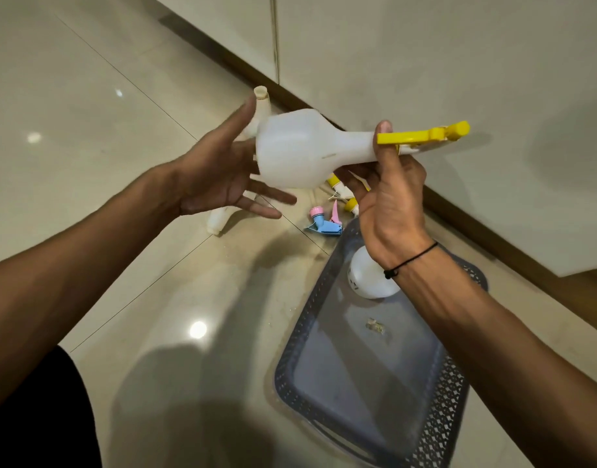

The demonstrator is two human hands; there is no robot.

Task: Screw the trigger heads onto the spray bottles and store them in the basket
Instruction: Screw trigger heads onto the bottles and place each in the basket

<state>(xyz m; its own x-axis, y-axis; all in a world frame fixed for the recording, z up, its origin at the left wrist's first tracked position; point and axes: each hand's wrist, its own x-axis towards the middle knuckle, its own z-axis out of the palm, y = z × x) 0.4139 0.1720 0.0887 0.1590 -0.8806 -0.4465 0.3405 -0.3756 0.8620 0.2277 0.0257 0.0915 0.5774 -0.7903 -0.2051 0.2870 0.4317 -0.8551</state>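
Right hand (388, 201) fingers grip the neck of a translucent white bottle (300, 150) with a yellow trigger head (425, 135), held sideways above the floor, left hand (219, 170) fingers spread wide beside its base

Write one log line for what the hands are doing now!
right hand: holds white bottle with yellow trigger head | left hand: open | basket: one bottle
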